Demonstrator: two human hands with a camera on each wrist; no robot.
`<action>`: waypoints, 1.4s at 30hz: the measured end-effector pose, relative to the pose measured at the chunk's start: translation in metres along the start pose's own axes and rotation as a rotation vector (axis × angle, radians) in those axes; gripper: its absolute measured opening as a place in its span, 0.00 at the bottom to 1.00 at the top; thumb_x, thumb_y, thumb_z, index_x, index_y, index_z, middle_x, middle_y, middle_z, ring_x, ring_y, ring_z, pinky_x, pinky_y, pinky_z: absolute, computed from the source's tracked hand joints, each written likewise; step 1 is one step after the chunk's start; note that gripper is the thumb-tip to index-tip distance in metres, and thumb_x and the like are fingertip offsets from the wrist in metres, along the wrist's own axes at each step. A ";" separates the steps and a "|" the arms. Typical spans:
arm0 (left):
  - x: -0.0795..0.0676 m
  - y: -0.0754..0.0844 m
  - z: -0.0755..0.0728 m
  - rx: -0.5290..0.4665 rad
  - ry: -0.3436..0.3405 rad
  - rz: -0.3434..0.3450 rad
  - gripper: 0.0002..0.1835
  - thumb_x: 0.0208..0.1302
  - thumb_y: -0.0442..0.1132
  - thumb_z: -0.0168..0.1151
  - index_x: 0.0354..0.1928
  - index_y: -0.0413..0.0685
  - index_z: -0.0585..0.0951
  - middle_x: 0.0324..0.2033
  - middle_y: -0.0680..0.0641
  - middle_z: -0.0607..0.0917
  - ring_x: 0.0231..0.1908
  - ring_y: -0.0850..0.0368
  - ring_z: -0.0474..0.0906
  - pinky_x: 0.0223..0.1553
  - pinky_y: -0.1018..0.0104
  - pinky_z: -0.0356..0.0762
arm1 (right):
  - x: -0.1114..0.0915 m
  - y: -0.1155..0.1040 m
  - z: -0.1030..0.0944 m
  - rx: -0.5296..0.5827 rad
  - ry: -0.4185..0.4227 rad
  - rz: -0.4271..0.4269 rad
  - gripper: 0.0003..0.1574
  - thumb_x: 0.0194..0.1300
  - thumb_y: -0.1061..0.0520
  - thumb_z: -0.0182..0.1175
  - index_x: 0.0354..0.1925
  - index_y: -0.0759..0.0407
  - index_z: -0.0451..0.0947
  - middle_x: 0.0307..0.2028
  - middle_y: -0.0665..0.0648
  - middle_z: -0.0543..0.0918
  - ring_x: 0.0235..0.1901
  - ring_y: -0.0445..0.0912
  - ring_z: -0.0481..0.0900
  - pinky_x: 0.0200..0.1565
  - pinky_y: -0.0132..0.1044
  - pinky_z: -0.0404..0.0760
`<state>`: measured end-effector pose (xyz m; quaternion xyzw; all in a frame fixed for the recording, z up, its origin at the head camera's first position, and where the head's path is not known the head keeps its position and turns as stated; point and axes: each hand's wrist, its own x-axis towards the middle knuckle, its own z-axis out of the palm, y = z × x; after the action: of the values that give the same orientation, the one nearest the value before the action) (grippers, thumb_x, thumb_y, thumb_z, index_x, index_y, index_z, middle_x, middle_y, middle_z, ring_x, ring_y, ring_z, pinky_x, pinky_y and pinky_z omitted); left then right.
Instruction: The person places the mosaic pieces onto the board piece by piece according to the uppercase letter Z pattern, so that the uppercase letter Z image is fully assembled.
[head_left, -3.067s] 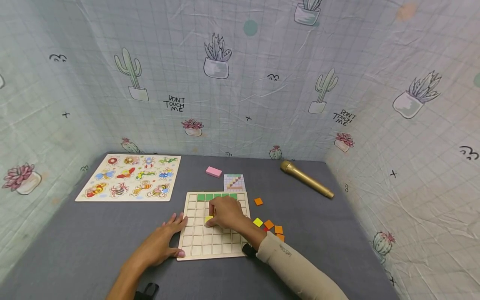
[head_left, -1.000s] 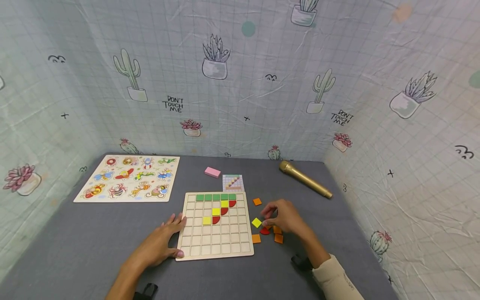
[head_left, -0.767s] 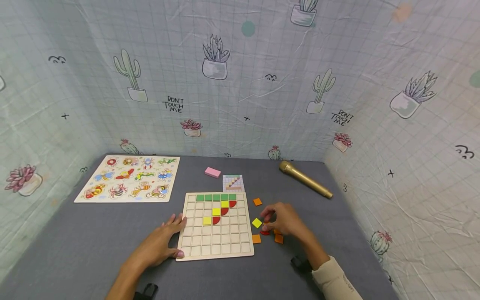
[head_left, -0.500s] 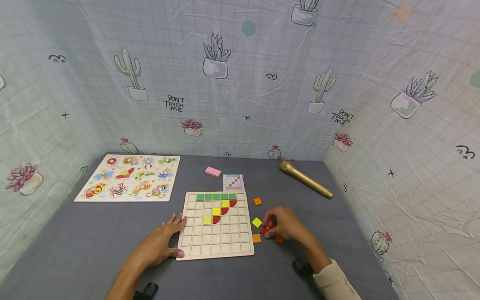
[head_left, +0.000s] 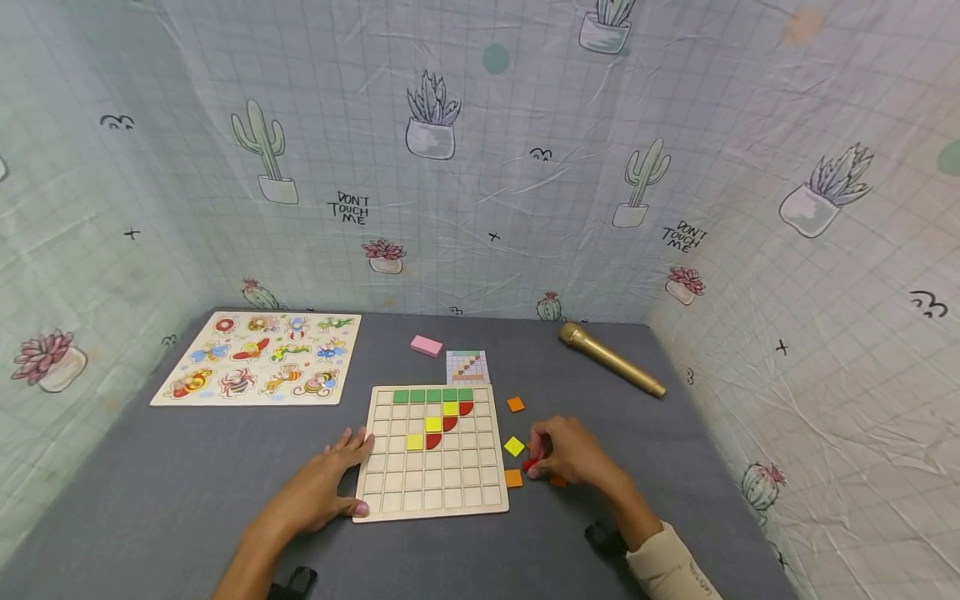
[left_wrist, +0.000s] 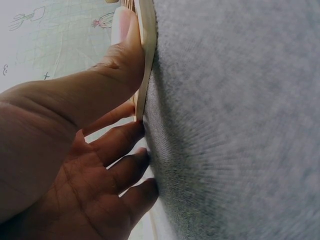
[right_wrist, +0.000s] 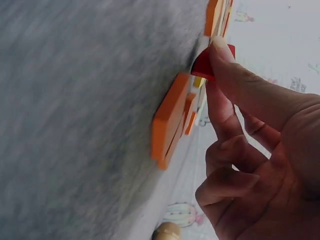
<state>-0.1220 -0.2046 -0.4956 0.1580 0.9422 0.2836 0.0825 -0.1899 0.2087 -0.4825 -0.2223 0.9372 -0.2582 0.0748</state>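
Observation:
My right hand [head_left: 572, 450] pinches a red quarter-circle tile [right_wrist: 204, 65] between thumb and forefinger, just above the table in the right wrist view. Beside it lie a yellow square tile [head_left: 513, 447] and several orange tiles [right_wrist: 172, 117], some partly hidden by the hand. My left hand [head_left: 318, 483] rests against the left side of the wooden grid board [head_left: 450, 500], its thumb on the front left corner and its fingers spread along the edge. On the board, a row of green tiles [head_left: 433, 396] runs along the top. Yellow and red tiles step diagonally down to the left below it.
A small pattern card [head_left: 467, 367] lies behind the board, with a pink block [head_left: 427, 346] to its left. A wooden insect puzzle [head_left: 258, 358] lies at the back left. A gold microphone [head_left: 612, 360] lies at the back right. Patterned cloth surrounds the grey table [head_left: 420, 558].
My right hand has left the board, where a yellow tile now shows, and gone right to the loose tiles. It has taken hold of a red quarter-circle tile. My left hand has stayed put.

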 end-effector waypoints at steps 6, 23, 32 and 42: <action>0.001 -0.001 0.001 -0.005 0.004 0.001 0.57 0.45 0.45 0.85 0.78 0.36 0.69 0.79 0.32 0.64 0.80 0.26 0.54 0.76 0.26 0.57 | 0.005 -0.012 0.001 0.071 -0.004 -0.083 0.10 0.59 0.54 0.80 0.35 0.47 0.86 0.25 0.43 0.80 0.24 0.35 0.73 0.29 0.30 0.74; 0.000 0.000 0.001 -0.005 -0.005 -0.011 0.57 0.44 0.45 0.85 0.78 0.37 0.69 0.80 0.32 0.64 0.81 0.27 0.55 0.76 0.26 0.57 | 0.020 -0.053 0.022 0.122 -0.015 -0.125 0.08 0.66 0.53 0.75 0.41 0.45 0.84 0.30 0.41 0.84 0.25 0.37 0.73 0.28 0.28 0.72; 0.000 -0.003 0.003 0.001 0.008 -0.005 0.57 0.44 0.46 0.85 0.78 0.37 0.69 0.80 0.33 0.64 0.81 0.28 0.55 0.77 0.27 0.57 | 0.026 -0.067 0.034 0.119 0.015 -0.150 0.10 0.64 0.54 0.78 0.39 0.46 0.85 0.31 0.39 0.84 0.25 0.35 0.71 0.29 0.27 0.71; 0.000 -0.002 0.002 0.004 0.004 -0.013 0.57 0.45 0.45 0.85 0.78 0.37 0.69 0.80 0.33 0.64 0.81 0.27 0.55 0.77 0.26 0.57 | 0.029 -0.080 0.040 0.110 0.024 -0.145 0.05 0.69 0.55 0.73 0.40 0.45 0.85 0.34 0.43 0.86 0.27 0.37 0.72 0.31 0.27 0.73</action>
<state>-0.1217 -0.2046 -0.4985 0.1514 0.9440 0.2814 0.0824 -0.1752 0.1162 -0.4759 -0.2820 0.9039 -0.3167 0.0567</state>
